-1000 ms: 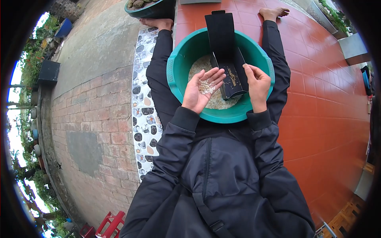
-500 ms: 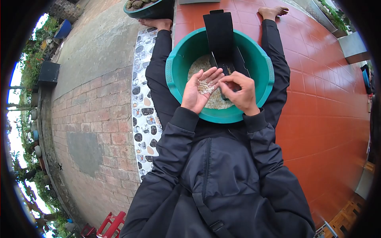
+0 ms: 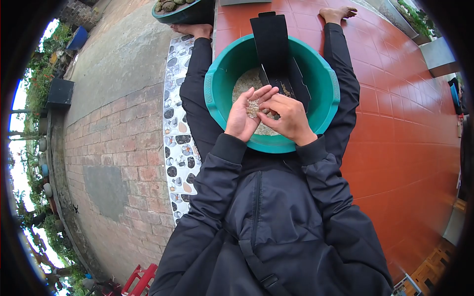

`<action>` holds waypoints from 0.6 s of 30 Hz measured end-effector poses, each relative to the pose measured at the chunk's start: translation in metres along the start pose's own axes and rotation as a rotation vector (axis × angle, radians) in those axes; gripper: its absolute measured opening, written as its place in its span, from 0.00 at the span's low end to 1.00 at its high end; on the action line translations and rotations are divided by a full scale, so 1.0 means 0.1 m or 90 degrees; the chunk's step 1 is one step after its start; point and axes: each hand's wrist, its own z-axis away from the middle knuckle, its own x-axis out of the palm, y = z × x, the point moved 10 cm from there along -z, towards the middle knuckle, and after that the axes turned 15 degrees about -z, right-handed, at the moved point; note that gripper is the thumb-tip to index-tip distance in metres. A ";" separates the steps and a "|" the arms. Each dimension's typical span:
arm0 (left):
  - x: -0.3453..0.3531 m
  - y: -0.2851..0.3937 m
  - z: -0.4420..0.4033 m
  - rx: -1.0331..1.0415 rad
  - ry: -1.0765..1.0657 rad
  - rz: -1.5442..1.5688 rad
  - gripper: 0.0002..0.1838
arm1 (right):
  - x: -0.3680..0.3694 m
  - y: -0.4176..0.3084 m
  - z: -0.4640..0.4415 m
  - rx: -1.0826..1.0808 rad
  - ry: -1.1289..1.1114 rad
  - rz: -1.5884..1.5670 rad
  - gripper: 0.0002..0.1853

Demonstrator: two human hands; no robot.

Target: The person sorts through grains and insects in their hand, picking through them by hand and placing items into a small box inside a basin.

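My left hand (image 3: 240,120) is palm up and cupped over the basin, with a small heap of pale rice grains (image 3: 253,107) lying in it. Thumb and fingers of my right hand (image 3: 290,118) are pinched together at the edge of that heap; whatever is between the fingertips is too small to make out. Below both hands is a green plastic basin (image 3: 210,91), set between the legs. More rice (image 3: 247,83) covers part of its bottom. A black cardboard box with a raised lid (image 3: 270,42) stands inside the basin, with some grains in it; my right hand partly hides it.
Red floor tiles (image 3: 395,148) extend to the right. On the left, a pebble-patterned tile strip (image 3: 177,113) borders brick paving (image 3: 123,128). A dark tub of stones (image 3: 182,12) stands beyond the left foot. A red plastic stool (image 3: 140,279) is at the lower left.
My right hand has moved left and closer to my left palm, its fingertips now at the grains. The left hand stays cupped in nearly the same place.
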 end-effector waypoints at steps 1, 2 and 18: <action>0.00 0.00 0.00 -0.001 -0.002 -0.007 0.29 | 0.00 0.00 0.00 0.000 0.000 0.000 0.07; 0.00 0.00 0.00 -0.001 -0.002 -0.007 0.29 | 0.00 0.01 0.00 0.009 -0.005 0.006 0.07; -0.02 -0.03 -0.01 -0.009 0.008 -0.022 0.28 | 0.05 0.07 0.02 0.009 -0.026 -0.019 0.07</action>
